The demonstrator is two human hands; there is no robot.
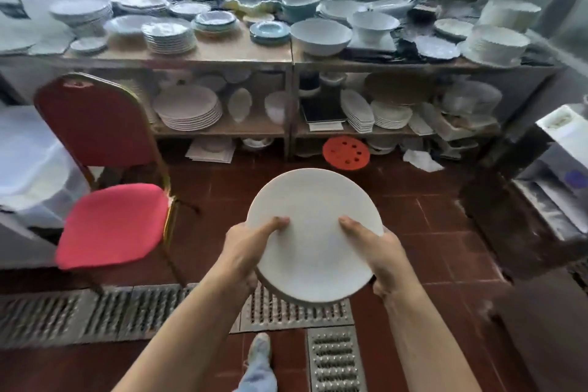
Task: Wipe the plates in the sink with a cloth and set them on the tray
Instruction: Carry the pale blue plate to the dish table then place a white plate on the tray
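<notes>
Two hands on one white plate (313, 232), held mid-air over tiled floor (429, 232), sink and tray nowhere in view. Looks rigid, smooth, breakable, maybe a stack underneath. Left hand (246, 251) and right hand (378, 251) clamping opposite rims, thumbs on top. Best held right there, at both edges.

We cannot see the fingers of the left hand (246, 245) or right hand (378, 251); they sit behind the plates (313, 232), whose count the top one hides. The shelf (197, 52) crockery is blurred, and the red chair (105, 169) smeared
</notes>
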